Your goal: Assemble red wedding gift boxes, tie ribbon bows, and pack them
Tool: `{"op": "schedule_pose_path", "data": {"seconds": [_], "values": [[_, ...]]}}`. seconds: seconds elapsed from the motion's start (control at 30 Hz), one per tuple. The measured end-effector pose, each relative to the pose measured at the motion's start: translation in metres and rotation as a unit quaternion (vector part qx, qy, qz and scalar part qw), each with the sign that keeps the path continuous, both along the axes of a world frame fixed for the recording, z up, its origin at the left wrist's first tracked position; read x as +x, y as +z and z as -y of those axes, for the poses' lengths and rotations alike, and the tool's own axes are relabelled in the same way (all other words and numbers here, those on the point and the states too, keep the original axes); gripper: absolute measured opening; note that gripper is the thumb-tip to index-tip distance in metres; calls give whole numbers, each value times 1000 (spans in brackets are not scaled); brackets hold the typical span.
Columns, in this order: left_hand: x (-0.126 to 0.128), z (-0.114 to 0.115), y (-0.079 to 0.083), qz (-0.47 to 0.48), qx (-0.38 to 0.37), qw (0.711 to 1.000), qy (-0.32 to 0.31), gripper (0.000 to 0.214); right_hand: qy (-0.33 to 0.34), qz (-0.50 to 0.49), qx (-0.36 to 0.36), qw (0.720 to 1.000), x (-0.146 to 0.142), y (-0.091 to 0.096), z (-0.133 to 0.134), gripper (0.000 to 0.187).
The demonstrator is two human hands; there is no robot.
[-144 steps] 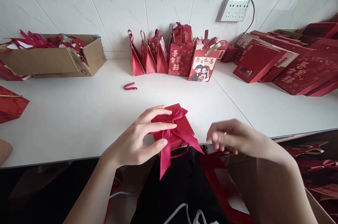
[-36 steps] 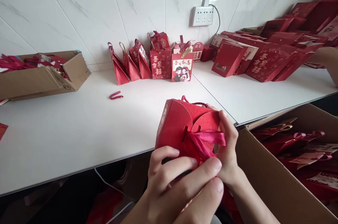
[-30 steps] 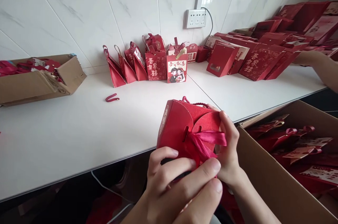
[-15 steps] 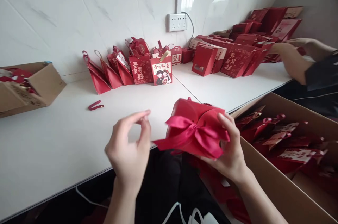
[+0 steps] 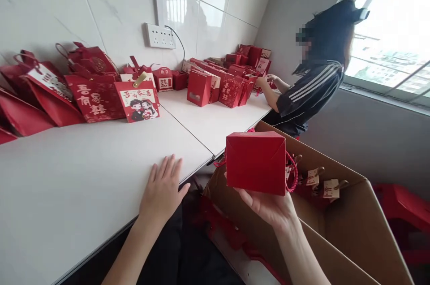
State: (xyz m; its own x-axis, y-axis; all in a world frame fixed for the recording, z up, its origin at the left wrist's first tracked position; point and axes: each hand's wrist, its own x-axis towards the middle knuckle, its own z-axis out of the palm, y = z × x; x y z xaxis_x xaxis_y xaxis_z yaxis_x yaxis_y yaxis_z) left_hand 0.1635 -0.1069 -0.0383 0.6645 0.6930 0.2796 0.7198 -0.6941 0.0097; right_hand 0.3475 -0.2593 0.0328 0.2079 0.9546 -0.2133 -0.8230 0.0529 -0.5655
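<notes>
My right hand [image 5: 270, 206] holds up a red gift box [image 5: 255, 161] from below. A plain face of it is turned toward me, and a twisted red cord handle [image 5: 293, 173] shows at its right side. The box is over the near side of a large cardboard carton [image 5: 359, 231]. My left hand [image 5: 163, 195] lies flat on the front edge of the white table [image 5: 83, 186], fingers stretched out, holding nothing. Inside the carton are several small gift bags with pale tags [image 5: 331, 189]. The bow seen on the box before is hidden now.
Red gift bags [image 5: 97, 99] and a card-fronted bag [image 5: 141, 103] stand along the wall at left. More red boxes [image 5: 231, 90] fill the table's far end, where a co-worker [image 5: 312, 83] handles some. A socket strip [image 5: 160, 36] is on the wall.
The view has swung right. My right hand has turned the gift box and brought it over the carton's edge. The left hand has gone from a pinch beside the ribbon to flat on the table.
</notes>
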Motion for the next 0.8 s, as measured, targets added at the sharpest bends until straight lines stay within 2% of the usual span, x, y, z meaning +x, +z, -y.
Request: {"op": "schedule_pose_path", "data": {"seconds": [0.07, 0.1, 0.13, 0.17, 0.2, 0.23, 0.3, 0.33, 0.37, 0.43, 0.6, 0.7, 0.8], "values": [[-4, 0, 2, -19, 4, 1000, -1, 57, -54, 80, -24, 995, 0, -5, 2, 55], [-5, 1, 2, -26, 5, 1000, -2, 57, -100, 156, -30, 982, 1, -9, 3, 59], [-6, 1, 3, -31, 7, 999, -2, 57, -158, 255, -36, 953, 3, -12, 4, 62], [-6, 1, 3, -35, 8, 999, -2, 56, -225, 370, -41, 901, 7, -15, 6, 68], [-6, 1, 2, -37, 10, 999, -1, 57, -288, 489, -45, 822, 11, -18, 8, 75], [-7, 1, 1, -38, 13, 999, -1, 57, -336, 601, -47, 724, 17, -20, 11, 80], [-7, 0, -2, -36, 24, 999, -3, 56, -379, 759, -50, 527, 30, -24, 20, 83], [-8, 0, -3, -31, 32, 999, -6, 56, -378, 804, -50, 456, 37, -24, 25, 80], [-8, -1, -4, -25, 40, 999, -10, 56, -368, 832, -53, 411, 44, -25, 31, 78], [-9, -3, -7, -9, 50, 999, -19, 56, -351, 857, -73, 370, 57, -25, 44, 76], [-10, -5, -6, 22, 55, 998, -37, 58, -311, 878, -148, 333, 98, -33, 78, 80], [-10, -5, -4, 24, 55, 997, -45, 60, -272, 881, -199, 332, 137, -47, 100, 82], [-10, -5, -4, 28, 49, 997, -44, 60, -226, 872, -230, 367, 180, -70, 121, 86]]}}
